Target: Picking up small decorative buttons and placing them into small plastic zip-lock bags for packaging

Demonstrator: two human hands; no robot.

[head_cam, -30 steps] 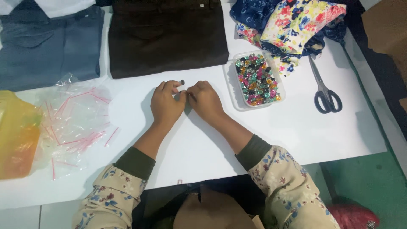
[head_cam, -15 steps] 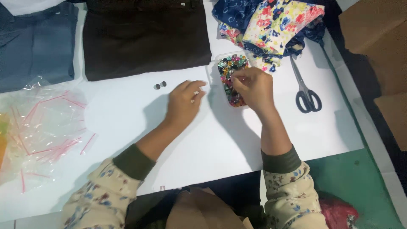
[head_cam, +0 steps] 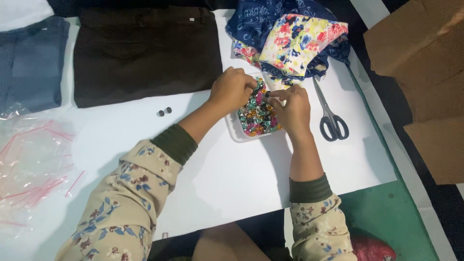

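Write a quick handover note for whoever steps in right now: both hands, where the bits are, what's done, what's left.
Left hand: over the far end of the clear tray of coloured beads, fingers curled down into it.
Right hand: at the tray's right side, fingers pinched above the beads; any bead held is too small to tell.
Done: two small dark pieces lie together on the white sheet, left of the tray.
Left: the tray is full of beads. Scissors lie untouched to the right.
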